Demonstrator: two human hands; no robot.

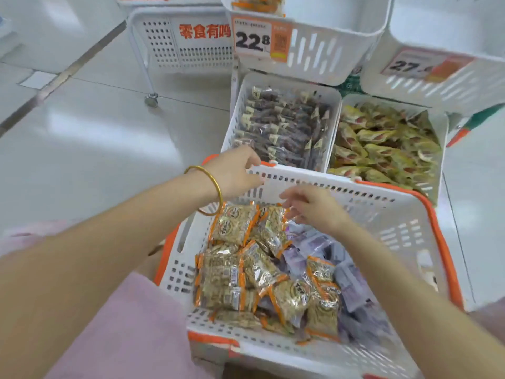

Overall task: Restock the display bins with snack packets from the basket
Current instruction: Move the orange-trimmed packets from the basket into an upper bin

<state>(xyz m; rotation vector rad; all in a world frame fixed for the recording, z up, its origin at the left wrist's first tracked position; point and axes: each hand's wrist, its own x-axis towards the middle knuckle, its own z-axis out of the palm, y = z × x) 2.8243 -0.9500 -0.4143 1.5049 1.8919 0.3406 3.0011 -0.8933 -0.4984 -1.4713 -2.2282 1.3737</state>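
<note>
Left fingers point(252, 160): I see them curled over the far rim of the basket point(328, 184), with the thumb below. My left hand point(235, 170) holds that rim at its far left corner.
Right fingers point(291, 199): loosely bent and a little spread, holding nothing. My right hand point(314, 207) hangs inside the basket, just right of the left fingers.
Bangle point(216, 184): a gold ring on the left wrist, just behind the left fingers.
Orange-edged packets point(235, 222): shiny snack packs piled in the basket, right under the right fingers and nearer to me.
Purple packets point(352, 285): in the same basket, behind the right hand, beside the orange-edged ones.
Dark-packet bin point(289, 81): just past the left fingers, full of dark packs in rows.
Yellow-packet bin point(443, 138): past the right fingers and off to the right, touching the dark-packet bin, full of yellow packs.
Upper bin point(328, 50): above and beyond both, with a price tag point(252, 39) reading 22.8.
Floor point(95, 132): shiny and pale, left of the left fingers.
</note>
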